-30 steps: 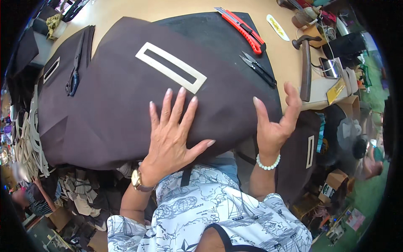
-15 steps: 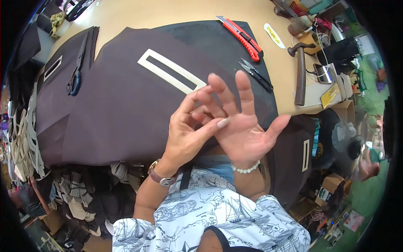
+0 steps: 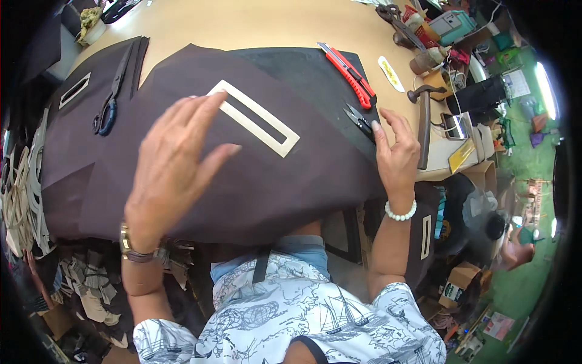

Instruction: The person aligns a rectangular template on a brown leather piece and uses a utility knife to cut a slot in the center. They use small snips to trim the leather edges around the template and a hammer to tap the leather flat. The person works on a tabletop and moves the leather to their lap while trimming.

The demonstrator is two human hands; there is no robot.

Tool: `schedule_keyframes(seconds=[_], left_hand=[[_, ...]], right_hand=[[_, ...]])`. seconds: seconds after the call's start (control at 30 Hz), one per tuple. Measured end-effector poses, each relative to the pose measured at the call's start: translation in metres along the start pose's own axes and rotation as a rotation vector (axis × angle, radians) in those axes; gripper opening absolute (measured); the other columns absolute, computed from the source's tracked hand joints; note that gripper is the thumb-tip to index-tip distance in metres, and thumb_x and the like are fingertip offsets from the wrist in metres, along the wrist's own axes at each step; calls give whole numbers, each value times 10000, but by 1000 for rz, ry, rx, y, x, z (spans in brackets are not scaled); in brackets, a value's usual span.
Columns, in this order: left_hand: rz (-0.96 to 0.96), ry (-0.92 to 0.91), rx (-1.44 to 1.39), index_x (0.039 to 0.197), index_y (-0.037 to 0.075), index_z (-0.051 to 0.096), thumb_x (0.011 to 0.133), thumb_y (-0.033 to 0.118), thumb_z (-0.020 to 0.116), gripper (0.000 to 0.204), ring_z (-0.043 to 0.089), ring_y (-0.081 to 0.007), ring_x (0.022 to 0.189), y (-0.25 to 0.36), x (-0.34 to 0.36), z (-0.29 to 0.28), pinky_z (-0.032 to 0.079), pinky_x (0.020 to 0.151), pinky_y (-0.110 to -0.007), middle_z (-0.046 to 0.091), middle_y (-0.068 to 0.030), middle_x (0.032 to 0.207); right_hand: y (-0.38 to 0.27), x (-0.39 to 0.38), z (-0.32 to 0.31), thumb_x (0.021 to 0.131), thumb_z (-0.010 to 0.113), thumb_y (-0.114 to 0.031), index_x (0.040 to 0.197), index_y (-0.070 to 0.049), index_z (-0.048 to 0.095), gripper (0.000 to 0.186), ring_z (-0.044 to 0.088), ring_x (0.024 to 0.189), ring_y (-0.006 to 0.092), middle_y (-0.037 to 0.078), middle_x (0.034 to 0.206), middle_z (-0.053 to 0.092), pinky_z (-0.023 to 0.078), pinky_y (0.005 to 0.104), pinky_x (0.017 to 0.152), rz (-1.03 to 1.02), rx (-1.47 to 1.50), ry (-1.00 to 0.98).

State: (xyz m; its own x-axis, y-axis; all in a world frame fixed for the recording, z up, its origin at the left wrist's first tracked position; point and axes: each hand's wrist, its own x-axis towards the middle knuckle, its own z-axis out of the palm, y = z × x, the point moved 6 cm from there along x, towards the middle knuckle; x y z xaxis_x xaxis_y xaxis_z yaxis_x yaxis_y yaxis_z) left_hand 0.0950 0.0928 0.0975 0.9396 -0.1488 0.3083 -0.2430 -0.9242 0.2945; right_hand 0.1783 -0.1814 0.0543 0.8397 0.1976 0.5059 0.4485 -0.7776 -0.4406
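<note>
A large dark brown sheet of material (image 3: 242, 194) covers the near part of the table, with a cream rectangular frame (image 3: 260, 125) lying slantwise on it. Over the sheet, my left hand (image 3: 176, 161) holds nothing; its fingers stretch forward to the frame's upper left end, thumb apart. Whether the fingertips touch the frame, I cannot tell. My right hand (image 3: 398, 155) is beside the black thread snips (image 3: 360, 121), fingers bent and thumb apart, with nothing visible in it. The snips lie on a black mat (image 3: 291, 64), next to a red utility knife (image 3: 350, 76).
Blue-handled scissors (image 3: 110, 97) rest on stacked brown pieces at left. To the right are a hammer (image 3: 425, 127), a white oval piece with yellow marks (image 3: 391, 74) and a phone (image 3: 454, 125). Pale strips (image 3: 18, 194) hang at the left edge.
My hands, together above the sheet before, have parted. The left has moved left to the frame's far end; the right has turned and moved right to the snips.
</note>
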Motion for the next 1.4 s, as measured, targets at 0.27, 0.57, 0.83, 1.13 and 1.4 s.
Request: schedule_keyframes(seconds=[0.27,0.57,0.83,1.13,1.4], left_hand=[[56,-99,-52,1171,40,572,787,144,670,410,534,-308,1118,-86,38,36,427,943,-392,593,-160,1156],[118,82,-316,1156,73,596,789,70,644,370,576,-262,1054,-97,34,73,481,896,-357,633,-116,1070],[123,115,-346,1280,50,482,743,104,690,579,558,-272,1073,-101,29,79,443,941,-381,646,-93,1044],[91,125,-355,1285,41,477,719,131,713,620,543,-271,1103,-103,28,78,433,955,-381,646,-86,1054],[81,102,-331,1287,39,477,722,142,716,622,540,-276,1113,-104,28,79,425,971,-377,642,-95,1079]], right_hand=[[25,77,55,892,536,-341,1032,33,610,406,574,982,362,199,1023,616,452,417,845,-151,-389,-50],[13,93,81,784,693,-234,932,24,582,317,606,774,338,184,844,622,467,403,703,-75,-251,-223],[-111,26,87,794,645,-70,1238,-84,521,461,648,750,348,195,883,647,512,384,638,-165,235,-478],[-129,17,103,796,611,-18,1309,-143,506,538,637,671,282,127,894,636,515,361,591,-347,113,-510],[-131,17,105,796,615,-30,1310,-147,507,538,636,651,277,120,887,640,513,360,576,-386,60,-526]])
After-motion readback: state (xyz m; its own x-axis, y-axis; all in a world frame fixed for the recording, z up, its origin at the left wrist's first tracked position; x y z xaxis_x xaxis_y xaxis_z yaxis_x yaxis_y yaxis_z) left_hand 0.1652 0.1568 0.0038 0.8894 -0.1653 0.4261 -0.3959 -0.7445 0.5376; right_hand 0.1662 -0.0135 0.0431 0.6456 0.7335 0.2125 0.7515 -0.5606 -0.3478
